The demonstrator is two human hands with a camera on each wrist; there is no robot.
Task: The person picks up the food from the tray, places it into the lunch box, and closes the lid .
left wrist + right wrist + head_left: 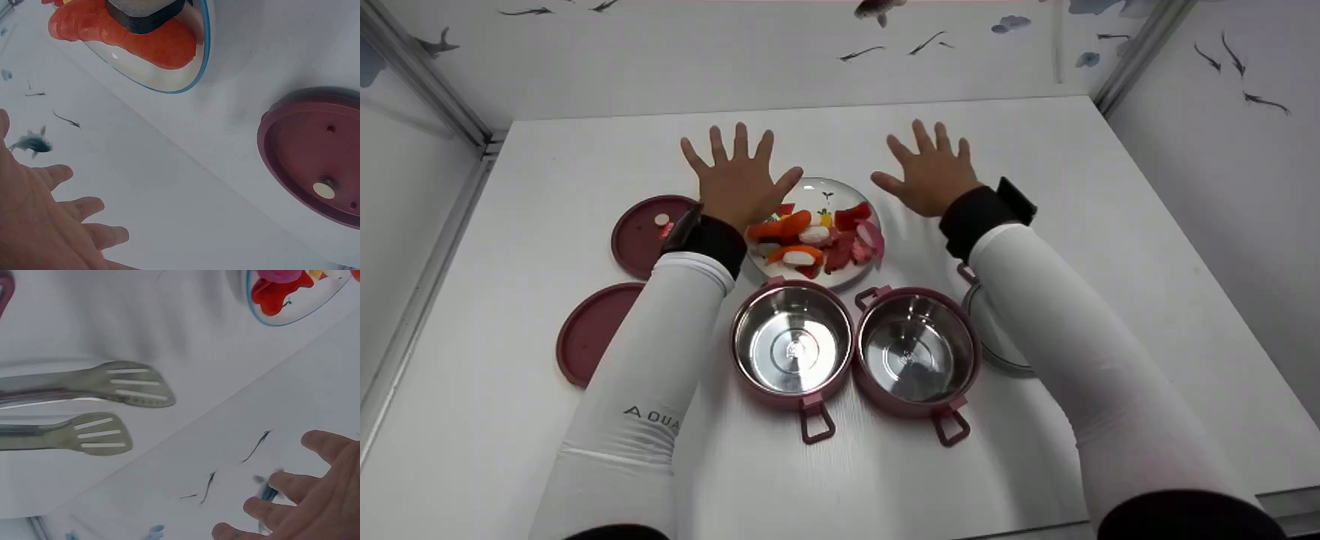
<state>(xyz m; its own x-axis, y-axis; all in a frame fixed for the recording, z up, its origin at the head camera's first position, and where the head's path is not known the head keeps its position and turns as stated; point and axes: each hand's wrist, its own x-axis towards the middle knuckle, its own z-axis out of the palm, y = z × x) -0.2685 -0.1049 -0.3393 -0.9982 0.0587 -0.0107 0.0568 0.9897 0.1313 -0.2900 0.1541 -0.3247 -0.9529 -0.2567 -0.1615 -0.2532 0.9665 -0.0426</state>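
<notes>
Surface: white surface (885, 465), fish-print walls behind.
Writing: "AQUA" on left sleeve (652, 420).
Left hand (739, 184): fingers spread, holding nothing.
Right hand (931, 174): fingers spread, holding nothing.
Plate (840, 191): between both thumbs.

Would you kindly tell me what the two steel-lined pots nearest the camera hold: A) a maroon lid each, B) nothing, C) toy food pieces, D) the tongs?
B: the left pot and the right pot show bare steel bottoms, while the toy food lies on the glass plate behind them.
</notes>
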